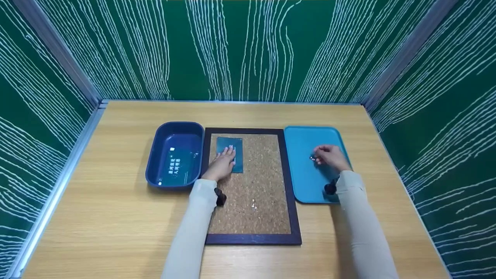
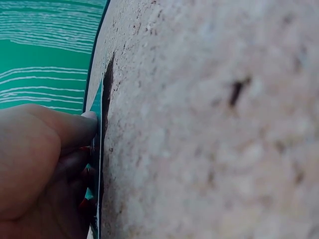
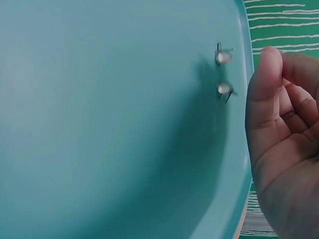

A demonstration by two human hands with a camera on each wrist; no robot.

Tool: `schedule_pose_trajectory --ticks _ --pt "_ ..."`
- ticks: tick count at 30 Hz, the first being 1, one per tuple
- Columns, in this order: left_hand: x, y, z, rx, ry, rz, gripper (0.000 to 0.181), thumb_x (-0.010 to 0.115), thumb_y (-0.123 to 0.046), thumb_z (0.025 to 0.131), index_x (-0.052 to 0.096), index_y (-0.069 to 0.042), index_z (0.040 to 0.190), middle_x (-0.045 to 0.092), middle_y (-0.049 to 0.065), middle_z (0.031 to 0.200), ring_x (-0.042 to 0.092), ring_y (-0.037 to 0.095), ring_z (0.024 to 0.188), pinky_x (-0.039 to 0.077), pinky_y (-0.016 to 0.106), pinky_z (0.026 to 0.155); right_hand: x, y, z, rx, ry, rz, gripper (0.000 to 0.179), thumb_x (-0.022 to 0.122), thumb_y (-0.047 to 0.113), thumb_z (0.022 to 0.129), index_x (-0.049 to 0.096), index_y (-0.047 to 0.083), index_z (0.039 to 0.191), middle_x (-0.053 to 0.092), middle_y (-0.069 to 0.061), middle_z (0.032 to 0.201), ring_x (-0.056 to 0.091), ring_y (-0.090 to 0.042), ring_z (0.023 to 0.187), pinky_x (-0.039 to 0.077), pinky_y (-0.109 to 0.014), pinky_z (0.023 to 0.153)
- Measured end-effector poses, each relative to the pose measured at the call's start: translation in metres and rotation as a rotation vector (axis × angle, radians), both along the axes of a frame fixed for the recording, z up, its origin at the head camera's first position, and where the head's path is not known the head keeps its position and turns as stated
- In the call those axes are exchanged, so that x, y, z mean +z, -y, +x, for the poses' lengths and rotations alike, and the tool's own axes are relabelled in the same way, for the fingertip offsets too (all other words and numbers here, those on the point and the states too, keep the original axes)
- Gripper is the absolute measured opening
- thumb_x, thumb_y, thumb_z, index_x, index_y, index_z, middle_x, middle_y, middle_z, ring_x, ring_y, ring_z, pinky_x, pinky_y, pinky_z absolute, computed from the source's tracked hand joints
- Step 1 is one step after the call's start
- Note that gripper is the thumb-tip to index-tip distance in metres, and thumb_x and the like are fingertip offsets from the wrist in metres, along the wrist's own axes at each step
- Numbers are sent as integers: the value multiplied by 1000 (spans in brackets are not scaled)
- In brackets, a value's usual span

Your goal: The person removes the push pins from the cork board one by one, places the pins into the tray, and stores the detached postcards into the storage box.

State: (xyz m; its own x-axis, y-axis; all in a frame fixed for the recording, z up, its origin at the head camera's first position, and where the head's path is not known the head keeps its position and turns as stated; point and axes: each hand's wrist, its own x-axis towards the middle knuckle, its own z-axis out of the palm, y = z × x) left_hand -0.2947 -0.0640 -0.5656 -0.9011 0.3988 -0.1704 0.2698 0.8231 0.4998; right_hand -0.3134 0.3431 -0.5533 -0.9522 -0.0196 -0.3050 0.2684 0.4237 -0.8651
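My left hand [image 1: 223,162] lies with its fingers spread and straight on a dark teal card [image 1: 238,155], over the upper left of a cork board [image 1: 267,174]. In the left wrist view the thumb [image 2: 79,124] touches the card's edge, close to the cork. Over the turquoise tray [image 1: 302,174], my right hand [image 1: 331,155] has its fingers curled and its thumb tip near the index finger. Whether something small is hidden between them cannot be seen. Two small metal pins [image 3: 224,89] with round shiny heads and thin prongs lie on the tray beside that hand.
To the board's left stands a deep blue bin [image 1: 153,170] holding a teal card [image 1: 180,166] with white writing. Small shiny pieces [image 1: 254,205] lie on the lower cork. A dark frame [image 1: 252,239] edges the board. Green, white-streaked walls [image 1: 248,50] enclose the wooden table [image 1: 97,217].
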Motion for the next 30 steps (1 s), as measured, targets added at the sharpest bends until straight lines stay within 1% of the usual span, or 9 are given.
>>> schedule_pose_trajectory --ticks 8,12,19,22,26,30 --pt "0 0 0 0 1 22 52 40 -19 104 25 -3 151 16 12 161 11 27 150 10 43 123 4 16 -7 4 -19 -67 40 53 23 99 55 -9 123 64 -15 101 66 -7 75 58 -23 72" --pt "1 0 0 6 4 19 52 39 -20 104 24 -4 151 15 11 161 10 26 150 10 42 123 6 24 -10 5 -7 -80 41 54 25 99 55 -8 124 66 -12 100 67 -7 77 58 -23 75" --pt "3 -1 2 12 -2 23 52 41 -18 103 26 -2 151 17 13 160 12 28 149 11 43 123 6 41 -15 11 15 -198 41 54 18 99 51 -13 126 69 -7 95 69 -8 79 58 -26 80" --pt "2 -1 2 15 -1 19 52 41 -18 103 26 -3 151 16 13 160 12 27 150 11 43 123 6 49 -18 6 37 -223 41 55 17 98 51 -11 127 69 -5 95 69 -8 81 58 -26 80" --pt "3 -1 2 15 3 17 52 41 -19 103 26 -3 151 16 13 160 11 27 150 10 42 123 7 60 -22 3 63 -242 42 57 18 97 52 -10 128 69 -8 99 70 -10 84 58 -27 82" --pt "3 -1 2 12 7 22 52 41 -19 103 26 -3 151 16 13 160 11 27 150 10 42 123 8 74 -25 4 105 -267 41 57 17 97 52 -8 129 67 -14 109 70 -12 87 58 -29 84"
